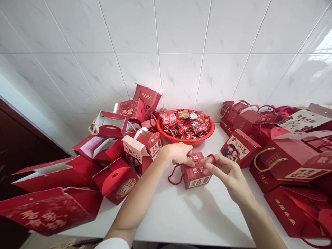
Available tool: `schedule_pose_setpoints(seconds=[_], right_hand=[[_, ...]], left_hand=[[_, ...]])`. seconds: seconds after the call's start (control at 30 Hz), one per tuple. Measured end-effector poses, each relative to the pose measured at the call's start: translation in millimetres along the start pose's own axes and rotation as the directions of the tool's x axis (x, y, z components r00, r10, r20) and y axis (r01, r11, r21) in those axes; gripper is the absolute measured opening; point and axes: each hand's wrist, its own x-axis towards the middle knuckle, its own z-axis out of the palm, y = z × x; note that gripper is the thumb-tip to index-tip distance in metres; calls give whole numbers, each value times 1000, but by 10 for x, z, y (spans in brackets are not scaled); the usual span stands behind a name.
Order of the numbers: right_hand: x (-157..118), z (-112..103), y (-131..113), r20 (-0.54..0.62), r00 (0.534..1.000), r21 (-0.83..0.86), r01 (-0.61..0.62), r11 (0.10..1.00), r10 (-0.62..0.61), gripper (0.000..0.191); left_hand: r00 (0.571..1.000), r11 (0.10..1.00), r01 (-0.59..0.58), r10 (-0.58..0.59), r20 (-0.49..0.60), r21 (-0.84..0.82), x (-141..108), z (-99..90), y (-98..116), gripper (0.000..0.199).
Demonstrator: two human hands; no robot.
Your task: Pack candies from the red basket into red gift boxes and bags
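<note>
A small red gift box (199, 182) with white and gold characters stands on the white table, its top flaps folded together. My left hand (181, 154) bends over the box's upper left side, its fingers closed against the top. A dark red cord handle (176, 182) loops out from the left of the box. At the right end of the top, my right hand (223, 167) pinches another part of red cord between thumb and fingers. Just behind the box sits a red basin (186, 140) heaped with wrapped candies (185, 126).
Red gift boxes (116, 180), many open, crowd the left side of the white table (181, 224). More boxes (240, 148), several with cord handles, are piled on the right. A tiled wall (181, 76) rises behind.
</note>
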Motion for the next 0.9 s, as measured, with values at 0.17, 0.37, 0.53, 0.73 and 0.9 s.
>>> schedule_pose_setpoints(seconds=[0.17,0.37,0.53,0.73,0.9], right_hand=[[75,88,20,63,998,-264,6,965,11,28],[136,125,-25,61,998,-486,54,872,-27,20],[159,108,-49,43,998,-541,52,839,-35,21],[171,66,-121,88,996,-395,33,918,2,25],[143,109,-172,76,997,-245,41,969,-23,27]], left_hand=[[997,995,-71,69,-34,-68,52,-5,1,48],[980,979,-196,194,-48,-49,27,-45,-48,58],[958,970,-242,234,-163,-30,-61,-78,-77,59],[904,805,-371,200,-378,-463,-302,-150,0,51],[852,594,-520,314,-419,-614,-418,-83,159,44]])
